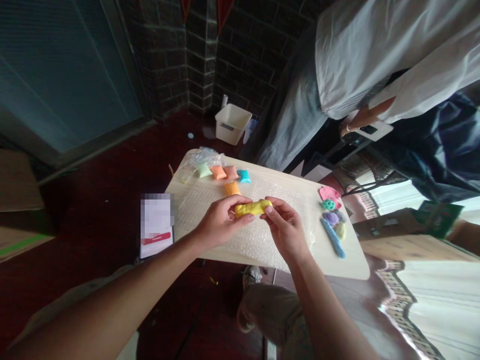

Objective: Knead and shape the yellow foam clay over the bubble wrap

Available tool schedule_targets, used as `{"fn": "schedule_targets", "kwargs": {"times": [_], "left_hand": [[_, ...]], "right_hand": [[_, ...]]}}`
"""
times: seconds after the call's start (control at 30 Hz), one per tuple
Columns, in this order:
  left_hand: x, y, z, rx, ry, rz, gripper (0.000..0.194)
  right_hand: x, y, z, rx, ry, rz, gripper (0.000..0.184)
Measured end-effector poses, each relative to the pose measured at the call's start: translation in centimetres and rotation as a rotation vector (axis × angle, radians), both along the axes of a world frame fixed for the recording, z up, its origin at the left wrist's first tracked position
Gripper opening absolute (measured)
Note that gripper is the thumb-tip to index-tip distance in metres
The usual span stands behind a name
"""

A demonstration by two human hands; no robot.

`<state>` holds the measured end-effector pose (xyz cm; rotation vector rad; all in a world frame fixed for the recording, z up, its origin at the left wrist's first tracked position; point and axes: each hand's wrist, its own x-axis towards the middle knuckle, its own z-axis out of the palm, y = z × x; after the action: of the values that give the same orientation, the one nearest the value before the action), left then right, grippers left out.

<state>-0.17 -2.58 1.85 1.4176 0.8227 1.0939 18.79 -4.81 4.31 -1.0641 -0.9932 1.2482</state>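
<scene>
Between my two hands, above the table, is a lumpy yellow roll of modelling clay [252, 209]. My left hand [221, 220] pinches its left end between thumb and fingers. The thumb and fingertips of my right hand [287, 227] close on the right end. Just beyond the roll lies an orange clay packet [232, 188]. Behind it, a row holds a pale green packet [203, 170], two orange-toned packets [218, 172] and a teal packet [244, 176]. At the table's right sit shaped clay pieces: pink [330, 195], green [327, 204], purple [331, 218] and a long blue strip [332, 238].
Bubble wrap [240, 242] covers much of the pale table [352, 265]. Clear plastic [204, 156] lies at the far left corner. A white bin [230, 125] stands on the floor behind. Another person [360, 60] stands at the far right side, near cardboard boxes [416, 247].
</scene>
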Motion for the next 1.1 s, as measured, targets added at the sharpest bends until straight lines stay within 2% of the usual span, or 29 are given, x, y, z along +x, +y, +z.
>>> {"fn": "schedule_targets", "kwargs": {"times": [0.2, 0.33, 0.47, 0.63, 0.73, 0.97, 1.1], "left_hand": [[-1.0, 0.2, 0.0, 0.074, 0.023, 0.037, 0.034], [-1.1, 0.3, 0.3, 0.108, 0.070, 0.018, 0.032], [-0.9, 0.1, 0.7, 0.037, -0.004, 0.033, 0.042], [-0.7, 0.4, 1.2, -0.068, -0.179, 0.039, 0.033], [-1.0, 0.6, 1.4, -0.078, -0.179, 0.047, 0.030], [-1.2, 0.7, 1.1, -0.066, -0.120, 0.014, 0.025], [-1.1, 0.9, 0.9, -0.111, -0.158, -0.004, 0.030]], "right_hand": [[-0.6, -0.2, 0.0, -0.068, -0.012, 0.051, 0.037], [-0.6, -0.1, -0.3, -0.083, -0.034, 0.080, 0.036], [-0.7, -0.1, -0.2, -0.067, -0.002, 0.055, 0.030], [-1.0, -0.3, 0.2, -0.108, 0.033, 0.106, 0.027], [-1.1, -0.4, 0.1, -0.118, -0.015, 0.144, 0.027], [-1.2, -0.5, -0.6, -0.025, -0.231, 0.196, 0.029], [-1.1, -0.7, -0.9, 0.030, -0.325, 0.124, 0.028]]}}
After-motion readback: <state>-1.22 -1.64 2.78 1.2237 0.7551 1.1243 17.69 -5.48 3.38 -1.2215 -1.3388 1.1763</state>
